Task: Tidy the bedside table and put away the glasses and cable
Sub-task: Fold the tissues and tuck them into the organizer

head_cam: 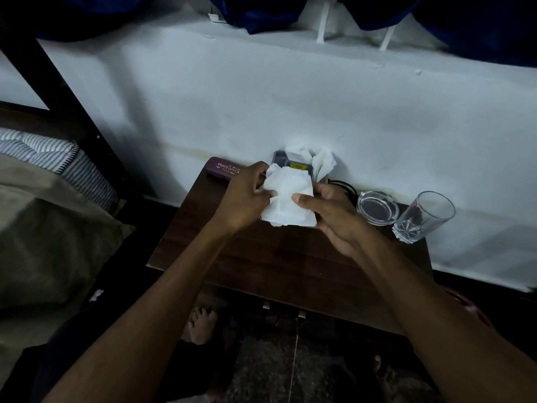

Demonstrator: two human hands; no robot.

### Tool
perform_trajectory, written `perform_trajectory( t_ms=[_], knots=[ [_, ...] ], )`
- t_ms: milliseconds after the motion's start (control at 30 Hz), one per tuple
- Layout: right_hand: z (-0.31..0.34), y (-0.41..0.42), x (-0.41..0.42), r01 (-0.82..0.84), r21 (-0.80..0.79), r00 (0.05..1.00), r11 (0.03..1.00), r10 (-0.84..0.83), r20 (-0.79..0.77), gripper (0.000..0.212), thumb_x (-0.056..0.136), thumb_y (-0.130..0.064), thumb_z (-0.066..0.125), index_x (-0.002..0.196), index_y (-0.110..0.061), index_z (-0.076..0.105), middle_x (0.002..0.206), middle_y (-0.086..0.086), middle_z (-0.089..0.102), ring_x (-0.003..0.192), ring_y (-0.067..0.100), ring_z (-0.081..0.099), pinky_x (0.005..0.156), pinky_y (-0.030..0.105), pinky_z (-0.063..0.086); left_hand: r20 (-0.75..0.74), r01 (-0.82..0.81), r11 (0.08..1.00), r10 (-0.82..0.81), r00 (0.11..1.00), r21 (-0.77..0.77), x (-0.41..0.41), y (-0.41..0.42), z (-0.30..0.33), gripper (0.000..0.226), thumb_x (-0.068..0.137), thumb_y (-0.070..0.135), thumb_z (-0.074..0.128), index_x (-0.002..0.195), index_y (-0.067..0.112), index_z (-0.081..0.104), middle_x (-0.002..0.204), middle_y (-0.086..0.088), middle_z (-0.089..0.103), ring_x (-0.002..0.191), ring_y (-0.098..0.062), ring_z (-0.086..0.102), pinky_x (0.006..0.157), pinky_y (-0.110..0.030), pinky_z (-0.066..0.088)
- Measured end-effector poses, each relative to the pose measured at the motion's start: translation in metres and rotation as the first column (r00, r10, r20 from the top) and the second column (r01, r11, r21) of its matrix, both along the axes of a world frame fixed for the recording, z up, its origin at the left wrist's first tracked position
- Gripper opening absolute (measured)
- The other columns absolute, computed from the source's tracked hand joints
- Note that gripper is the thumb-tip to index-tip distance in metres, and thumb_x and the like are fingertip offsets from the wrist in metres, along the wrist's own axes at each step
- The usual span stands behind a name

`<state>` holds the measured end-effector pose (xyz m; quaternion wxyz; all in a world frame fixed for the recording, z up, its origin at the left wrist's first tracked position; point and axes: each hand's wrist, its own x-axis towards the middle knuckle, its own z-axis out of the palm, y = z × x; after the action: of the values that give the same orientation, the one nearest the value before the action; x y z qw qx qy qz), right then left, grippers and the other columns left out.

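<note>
We find the left hand (247,196) and right hand (328,216) both pinching a white tissue (287,199) above the bedside table (261,257). The maroon glasses case (222,169) lies at the back edge; the black cable (345,187) behind the right hand. We judge the drinking glass (424,216) near the right forearm liable to be knocked over.

White wall (290,97); dark speckled floor (261,373); bed (43,213) at left.

The flat, dark red glasses case (222,169) at the back of the brown wooden tabletop (290,257) has gold letters that say "PRINCE OPTICA" (a hand covers the end). The smaller words and the yellow label (299,166) are too blurry.
</note>
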<state>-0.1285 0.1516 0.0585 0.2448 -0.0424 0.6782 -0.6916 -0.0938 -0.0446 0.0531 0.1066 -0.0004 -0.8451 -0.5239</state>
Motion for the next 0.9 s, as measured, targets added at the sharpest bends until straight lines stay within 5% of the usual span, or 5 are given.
perform_trajectory(
  t_ms=[167, 400, 700, 800, 900],
  knots=[
    [-0.009, -0.001, 0.0, 0.046, 0.015, 0.999, 0.999, -0.046, -0.019, 0.024, 0.099, -0.002, 0.065, 0.12, -0.012, 0.07, 0.123, 0.015, 0.077, 0.106, 0.025, 0.076, 0.084, 0.037, 0.064, 0.183, -0.012, 0.929, -0.06, 0.981, 0.369, 0.0, 0.0, -0.006, 0.041, 0.081, 0.005, 0.078, 0.12, -0.001, 0.067, 0.108, -0.02, 0.078, 0.094, -0.035, 0.078, 0.072, -0.045, 0.063],
    [-0.013, 0.01, -0.004, -0.012, -0.064, 0.999, 0.998, 0.015, 0.037, 0.029, 0.098, 0.01, 0.058, 0.12, -0.005, 0.067, 0.116, 0.014, 0.076, 0.093, 0.02, 0.076, 0.068, 0.027, 0.062, 0.208, 0.012, 0.925, -0.098, 0.973, 0.381, -0.004, -0.003, -0.018, 0.024, 0.076, -0.02, 0.058, 0.093, -0.008, 0.07, 0.084, -0.016, 0.074, 0.075, -0.028, 0.062, 0.063, -0.029, 0.046],
    [0.026, -0.004, -0.07, -0.019, 0.056, 0.996, 0.998, 0.023, -0.08, 0.035, 0.087, 0.02, 0.044, 0.108, 0.01, 0.07, 0.109, 0.024, 0.07, 0.104, 0.037, 0.067, 0.096, 0.048, 0.059, 0.169, 0.05, 0.89, -0.141, 0.976, 0.453, -0.052, -0.023, 0.02, 0.035, 0.071, -0.015, 0.051, 0.076, 0.004, 0.08, 0.083, -0.031, 0.064, 0.064, -0.027, 0.057, 0.062, -0.032, 0.043],
    [0.05, -0.017, -0.098, -0.021, 0.031, 0.995, 0.999, 0.024, -0.101, 0.02, 0.079, 0.011, 0.045, 0.081, 0.004, 0.064, 0.096, 0.024, 0.063, 0.088, 0.035, 0.064, 0.09, 0.048, 0.06, 0.125, -0.007, 0.895, -0.055, 0.991, 0.446, -0.078, -0.03, 0.029, 0.045, 0.078, -0.019, 0.044, 0.076, 0.004, 0.082, 0.096, -0.032, 0.073, 0.077, -0.03, 0.07, 0.068, -0.031, 0.058],
    [0.064, -0.03, -0.121, -0.009, 0.076, 0.993, 0.997, 0.019, -0.12, 0.024, 0.103, -0.015, 0.052, 0.08, -0.01, 0.057, 0.086, 0.01, 0.057, 0.076, 0.024, 0.061, 0.074, 0.039, 0.06, 0.141, -0.077, 0.867, 0.008, 0.99, 0.491, -0.098, -0.033, 0.033, 0.019, 0.082, -0.006, 0.058, 0.088, -0.011, 0.075, 0.097, -0.025, 0.071, 0.084, -0.026, 0.068, 0.074, -0.03, 0.055]
  ],
)
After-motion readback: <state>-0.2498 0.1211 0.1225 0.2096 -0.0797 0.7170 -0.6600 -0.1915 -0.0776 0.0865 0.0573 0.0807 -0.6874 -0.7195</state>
